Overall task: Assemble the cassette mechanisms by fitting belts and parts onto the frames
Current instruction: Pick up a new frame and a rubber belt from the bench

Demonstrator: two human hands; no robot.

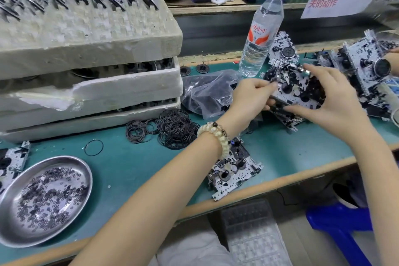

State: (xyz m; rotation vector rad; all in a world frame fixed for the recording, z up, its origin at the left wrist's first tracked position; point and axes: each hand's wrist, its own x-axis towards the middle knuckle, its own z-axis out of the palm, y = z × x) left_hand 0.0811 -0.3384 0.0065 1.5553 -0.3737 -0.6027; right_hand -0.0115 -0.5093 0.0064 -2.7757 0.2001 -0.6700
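Left forearm [164, 181] is seen nearest; past it the left hand [248, 99] is pinched on the left edge of a raised cassette frame [298, 90], clasped at right by the right hand [336, 103]. It should be kept steady (belt unseen). It is crowded far and right by water bottle [261, 34] and stacked frames [362, 65]; room is offered over the nearer mat [291, 147].

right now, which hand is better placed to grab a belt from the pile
Likely the left hand: the belt pile lies just beside its wrist, while the right hand grips the cassette frame on the far side and would have to cross.
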